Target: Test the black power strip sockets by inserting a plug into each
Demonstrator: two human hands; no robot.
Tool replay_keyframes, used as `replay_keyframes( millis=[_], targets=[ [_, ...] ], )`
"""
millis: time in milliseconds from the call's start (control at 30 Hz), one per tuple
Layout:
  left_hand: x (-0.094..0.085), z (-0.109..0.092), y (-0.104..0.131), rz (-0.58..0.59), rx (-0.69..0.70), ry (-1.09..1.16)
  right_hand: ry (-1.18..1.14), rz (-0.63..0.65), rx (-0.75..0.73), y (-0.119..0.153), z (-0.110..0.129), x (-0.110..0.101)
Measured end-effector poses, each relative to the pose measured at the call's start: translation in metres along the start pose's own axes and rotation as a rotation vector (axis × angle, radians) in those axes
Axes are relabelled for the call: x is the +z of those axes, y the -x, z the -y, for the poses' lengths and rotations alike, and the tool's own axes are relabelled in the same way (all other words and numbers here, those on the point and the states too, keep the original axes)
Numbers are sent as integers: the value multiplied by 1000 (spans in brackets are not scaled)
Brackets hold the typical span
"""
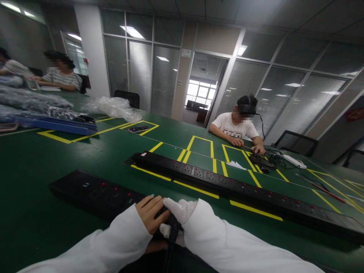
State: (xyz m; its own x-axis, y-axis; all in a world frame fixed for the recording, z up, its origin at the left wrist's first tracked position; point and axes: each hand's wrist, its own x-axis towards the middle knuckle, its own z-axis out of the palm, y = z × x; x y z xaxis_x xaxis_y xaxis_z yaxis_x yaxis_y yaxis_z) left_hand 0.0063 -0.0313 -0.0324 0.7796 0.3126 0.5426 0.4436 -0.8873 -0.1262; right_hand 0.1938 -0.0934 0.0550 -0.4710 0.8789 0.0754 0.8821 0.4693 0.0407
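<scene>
Hands [152, 213] [180, 211] together — around power strip [93, 192]

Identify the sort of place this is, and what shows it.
Likely an office room used for bench work: blind-backed glass partitions, a big green table marked out in yellow tape, and a black power strip in hand.

Green table [31, 170], yellow tape [196, 189] marks. Long black power strip [239, 184] lies across. Left: clear plastic wrap [115, 109], blue bar [61, 126], phone-like item [138, 129]. Middle: white scrap [236, 165]. Right: white power strip [294, 160]. Shorter black strip [93, 191] near side, contact unclear.
</scene>
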Motion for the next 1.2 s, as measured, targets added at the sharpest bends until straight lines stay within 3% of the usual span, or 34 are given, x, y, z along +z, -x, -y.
replay_keyframes(
  millis=[200, 400, 600, 1000, 1200],
  targets=[
    [1, -1, -1, -39, 2, -24, 27, 17, 27, 0, 7, 5],
    [2, -2, 1, -37, 1, 5, -52, 11, 103, -6, -2, 11],
    [9, 2, 2, -85, 35, -98, -94, 16, 173, -6, -2, 11],
    [8, 1, -1, -116, 48, -160, -56, 59, 135, -11, 0, 6],
    [5, 1, 0, -82, 35, -73, -65, 49, 82, -7, 2, 0]
  ],
)
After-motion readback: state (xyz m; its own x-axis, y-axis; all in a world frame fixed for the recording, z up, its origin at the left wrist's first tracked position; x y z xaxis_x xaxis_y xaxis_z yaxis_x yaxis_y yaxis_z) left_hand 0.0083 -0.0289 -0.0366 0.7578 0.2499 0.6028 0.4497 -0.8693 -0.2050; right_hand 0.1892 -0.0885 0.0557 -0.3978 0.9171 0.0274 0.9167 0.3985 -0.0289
